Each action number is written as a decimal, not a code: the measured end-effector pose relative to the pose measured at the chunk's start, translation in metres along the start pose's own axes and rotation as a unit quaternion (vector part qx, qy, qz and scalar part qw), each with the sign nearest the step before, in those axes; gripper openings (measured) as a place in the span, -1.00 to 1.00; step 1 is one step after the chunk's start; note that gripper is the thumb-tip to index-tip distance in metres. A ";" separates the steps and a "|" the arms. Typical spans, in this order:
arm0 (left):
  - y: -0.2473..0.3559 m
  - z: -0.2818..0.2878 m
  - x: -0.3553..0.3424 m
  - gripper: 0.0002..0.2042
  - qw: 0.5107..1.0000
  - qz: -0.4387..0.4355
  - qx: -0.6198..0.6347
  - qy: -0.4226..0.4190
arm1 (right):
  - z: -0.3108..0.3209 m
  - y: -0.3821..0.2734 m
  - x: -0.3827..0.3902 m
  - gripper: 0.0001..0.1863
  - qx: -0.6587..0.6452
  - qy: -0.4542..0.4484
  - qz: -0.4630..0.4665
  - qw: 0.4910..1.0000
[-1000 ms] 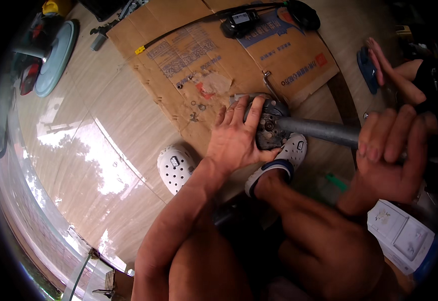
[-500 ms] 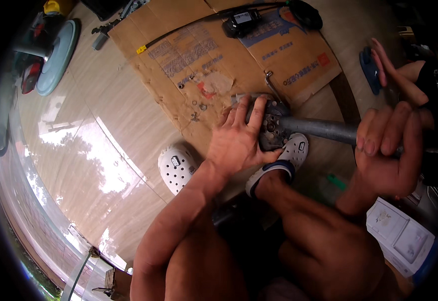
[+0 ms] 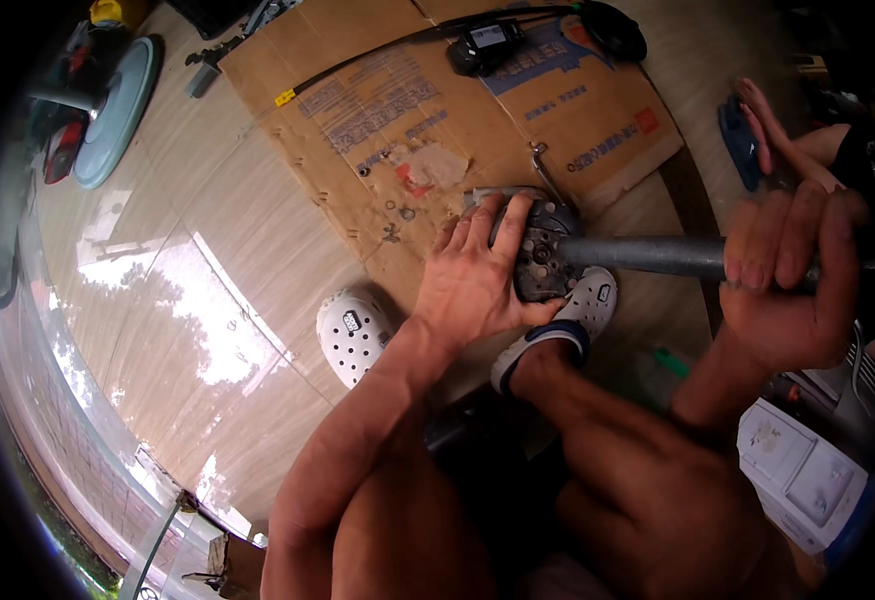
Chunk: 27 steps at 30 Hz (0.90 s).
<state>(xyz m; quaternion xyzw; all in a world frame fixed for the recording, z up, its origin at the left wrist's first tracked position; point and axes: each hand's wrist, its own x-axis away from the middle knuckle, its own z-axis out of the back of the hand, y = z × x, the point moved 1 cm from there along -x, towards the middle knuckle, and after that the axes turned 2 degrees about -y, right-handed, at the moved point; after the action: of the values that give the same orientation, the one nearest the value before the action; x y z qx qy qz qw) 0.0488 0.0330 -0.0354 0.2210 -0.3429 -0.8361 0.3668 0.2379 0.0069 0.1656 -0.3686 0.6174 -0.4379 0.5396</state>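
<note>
My left hand (image 3: pixel 469 278) is spread over a dark, round metal part (image 3: pixel 547 268) with holes in its face, its fingers across the far edge and the thumb along the near side. A grey metal pipe (image 3: pixel 647 254) runs from that part out to the right. Around the pipe's right portion my right hand (image 3: pixel 792 275) is closed in a fist. What joins pipe and part is too dark to make out. A bent metal rod (image 3: pixel 547 172) lies just beyond the round part. My right shoe (image 3: pixel 589 300), a white clog, touches or nearly touches the part.
Flattened cardboard (image 3: pixel 517 130) lies underneath. On it are small washers (image 3: pixel 406 213), a nut (image 3: pixel 363 171), a black device (image 3: pixel 484 46) and a black cable (image 3: pixel 377 56). Another person's foot (image 3: pixel 767 125) is at the right. A white box (image 3: pixel 802 470) stands at the lower right.
My right hand has moved slightly right and away from me along with the pipe's end. My left hand has stayed on the metal part.
</note>
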 end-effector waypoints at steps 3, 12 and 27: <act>0.000 -0.002 -0.002 0.12 1.000 -0.011 -0.001 0.004 | -0.002 -0.006 -0.003 -0.73 -0.042 -0.004 0.021 0.999; 0.003 0.000 -0.001 0.11 1.000 -0.001 -0.007 0.019 | -0.010 0.002 -0.004 -0.72 0.006 0.025 -0.018 0.999; 0.002 -0.001 0.000 0.07 1.000 -0.009 -0.013 0.027 | -0.028 0.001 0.004 -0.71 -0.022 -0.020 0.025 0.999</act>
<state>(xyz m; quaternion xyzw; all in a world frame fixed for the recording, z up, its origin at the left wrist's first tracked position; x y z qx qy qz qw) 0.0504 0.0319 -0.0346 0.2414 -0.3201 -0.8374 0.3715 0.2096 0.0070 0.1642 -0.3736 0.6252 -0.4032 0.5541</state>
